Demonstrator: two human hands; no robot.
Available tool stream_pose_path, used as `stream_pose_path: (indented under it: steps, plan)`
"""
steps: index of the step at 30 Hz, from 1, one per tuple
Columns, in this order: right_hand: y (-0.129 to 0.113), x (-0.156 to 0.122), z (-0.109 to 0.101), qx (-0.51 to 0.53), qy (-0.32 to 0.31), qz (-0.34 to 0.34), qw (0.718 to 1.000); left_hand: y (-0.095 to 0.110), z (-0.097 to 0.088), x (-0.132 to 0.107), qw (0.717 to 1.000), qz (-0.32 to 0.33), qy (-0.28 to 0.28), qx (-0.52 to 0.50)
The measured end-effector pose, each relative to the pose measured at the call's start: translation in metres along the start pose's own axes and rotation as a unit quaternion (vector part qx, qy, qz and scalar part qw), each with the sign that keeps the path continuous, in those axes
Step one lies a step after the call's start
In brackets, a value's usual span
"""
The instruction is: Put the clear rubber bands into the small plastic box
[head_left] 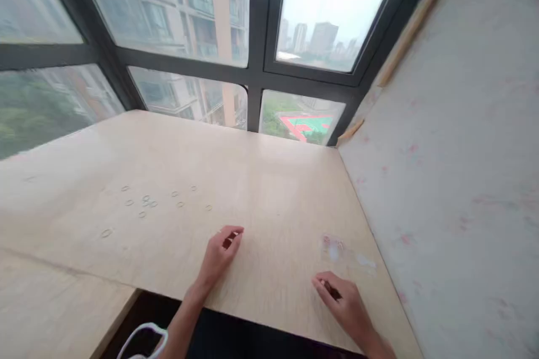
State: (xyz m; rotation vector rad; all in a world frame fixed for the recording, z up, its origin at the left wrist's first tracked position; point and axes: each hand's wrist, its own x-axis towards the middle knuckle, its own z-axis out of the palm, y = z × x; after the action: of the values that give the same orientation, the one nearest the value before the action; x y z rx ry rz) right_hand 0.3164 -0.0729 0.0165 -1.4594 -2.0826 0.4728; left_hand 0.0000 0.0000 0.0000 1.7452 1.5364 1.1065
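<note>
Looking down via head cam: left hand (pixel 219 255) rests on the table (pixel 269 179) near its front edge, fingers curled in, thumb close to index. Whether it pinches anything, can't tell, too small and blurred. Right hand (pixel 345 304) lies further right, fingers bent too, w/ a dark sliver between them; can't tell if that's a held item or just shadow. Just beyond it a clear plastic bag (pixel 346 252) lies flat, near the wall panel (pixel 455 179). Small clear rings (pixel 145 202) are scattered well left of and beyond the left hand, w/ one stray ring (pixel 106 233) apart from the rest, towards the front-left.

Risks, as I judge them:
- Rings are near-transparent on pale wood, so one is easily missed or brushed away by a wrist, esp. the stray.
- They look thin and flat, so hard to pinch off a smooth top and likely to skid or flick.
- Bag looks light and slick; a careless sweep could shove it vs. the wall or off the edge.
- Both hands sit close to the front edge, so anything dropped may fall into the dark gap below.
</note>
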Motion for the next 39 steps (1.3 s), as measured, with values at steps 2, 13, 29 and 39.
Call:
stream_pose_path:
  steps: [2,13,29,39]
  plan:
    - [0.003,-0.004,0.007,0.001,0.014,-0.015,1.000,-0.010,-0.020,0.014,0.995,-0.021,0.046,0.089]
    - [0.012,-0.002,0.009,0.061,0.029,0.020,0.997,-0.007,-0.066,0.070,0.905,-0.131,-0.041,0.403]
    - [0.009,-0.001,0.012,0.059,0.045,0.017,0.997,0.007,-0.079,0.103,0.876,-0.132,-0.179,0.429]
    - [0.003,0.000,0.008,0.069,0.036,0.030,0.997,0.083,0.031,0.093,0.976,-0.093,-0.197,-0.007]
